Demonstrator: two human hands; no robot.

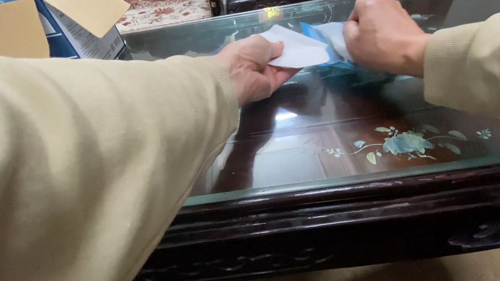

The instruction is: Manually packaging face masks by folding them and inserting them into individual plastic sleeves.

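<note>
The right hand (382, 34) hides part of the blue-and-white packet (308, 47). At upper left of the frame, the cardboard box (7, 30) is cut off by the edge.

A dark carved wooden table (348, 211) with a glossy glass top and inlaid flower motif bore the things — an open cardboard box (26, 28) sat at its far-left corner.
</note>
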